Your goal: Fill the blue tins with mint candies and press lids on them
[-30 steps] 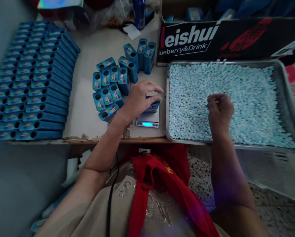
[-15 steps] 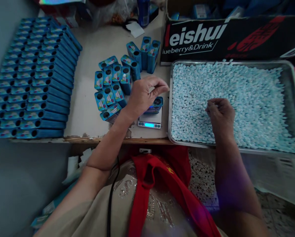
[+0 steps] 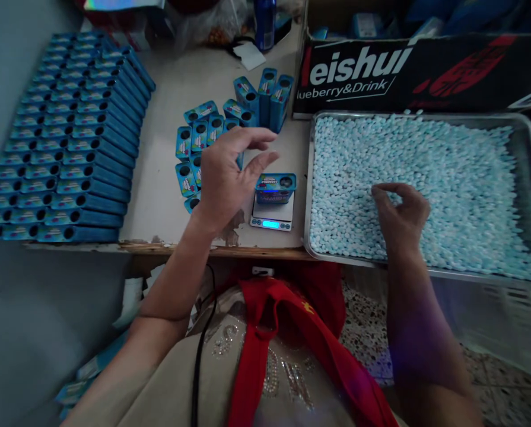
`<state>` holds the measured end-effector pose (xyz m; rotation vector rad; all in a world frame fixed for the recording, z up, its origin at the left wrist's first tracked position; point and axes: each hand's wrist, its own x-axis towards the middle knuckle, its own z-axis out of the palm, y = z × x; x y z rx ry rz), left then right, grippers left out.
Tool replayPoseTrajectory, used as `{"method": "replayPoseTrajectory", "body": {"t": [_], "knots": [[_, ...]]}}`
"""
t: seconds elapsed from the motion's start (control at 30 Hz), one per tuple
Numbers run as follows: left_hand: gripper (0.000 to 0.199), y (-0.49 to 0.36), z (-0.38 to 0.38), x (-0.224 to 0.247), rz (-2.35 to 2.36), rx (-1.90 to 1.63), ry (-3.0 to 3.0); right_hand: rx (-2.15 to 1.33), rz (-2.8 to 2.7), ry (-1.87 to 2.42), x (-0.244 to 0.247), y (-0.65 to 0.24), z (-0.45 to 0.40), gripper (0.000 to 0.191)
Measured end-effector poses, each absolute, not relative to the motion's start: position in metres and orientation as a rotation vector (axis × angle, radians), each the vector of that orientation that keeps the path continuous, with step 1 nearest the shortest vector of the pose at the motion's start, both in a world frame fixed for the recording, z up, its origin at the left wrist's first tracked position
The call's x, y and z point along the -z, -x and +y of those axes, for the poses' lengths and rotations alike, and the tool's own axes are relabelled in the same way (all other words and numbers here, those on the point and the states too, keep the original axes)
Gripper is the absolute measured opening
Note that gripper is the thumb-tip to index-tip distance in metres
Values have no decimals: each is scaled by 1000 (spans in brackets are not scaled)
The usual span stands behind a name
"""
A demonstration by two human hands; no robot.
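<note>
A blue container [image 3: 274, 188] with a round hole in its top stands on a small scale [image 3: 272, 224] with a lit display. Just left of it, my left hand [image 3: 229, 172] hovers with thumb and fingers apart, holding nothing and hiding some containers behind it. My right hand [image 3: 401, 213] is over the metal tray [image 3: 310, 196] of pale blue candies [image 3: 461, 184], thumb and forefinger tips pressed together; anything between them is too small to make out.
Several loose blue containers [image 3: 183, 141] stand behind and left of my left hand. Stacked rows of blue containers [image 3: 82, 160] fill the left side. A black cardboard box [image 3: 358, 80] sits behind the tray.
My left hand has moved left, away from above the scale, and its thumb and fingers have opened. My right hand has shifted slightly, its thumb and forefinger now forming a ring.
</note>
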<state>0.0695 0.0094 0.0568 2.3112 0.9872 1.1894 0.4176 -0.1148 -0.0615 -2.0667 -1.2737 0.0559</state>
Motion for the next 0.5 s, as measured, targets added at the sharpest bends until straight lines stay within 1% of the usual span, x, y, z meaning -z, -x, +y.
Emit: {"method": "replayPoseTrajectory", "body": {"t": [0.07,0.13,0.2,0.3,0.4,0.47,0.5], "knots": [[27,-48,5,-55,1049,-1158,-2333,18,-1235,2015,64,-416,-112,36],[34,-36,-2,-47,1076,-1134,-2325,87,-1217,1970,63,-415,-110,32],[47,-32,-9,-32,1074,-1120,-2275,169,-1205,1934,61,-414,-109,33],[70,-36,-16,-2,1044,-1070,-2159,281,-1149,1871,53,-412,-112,42],[88,-49,-20,26,1075,-1018,-2009,173,-1084,1885,42,-405,-115,46],[89,-61,-22,34,1110,-992,-1951,30,-1105,1950,36,-395,-116,45],[84,-67,-22,34,1112,-965,-1967,-27,-1150,1977,35,-389,-116,44]]}}
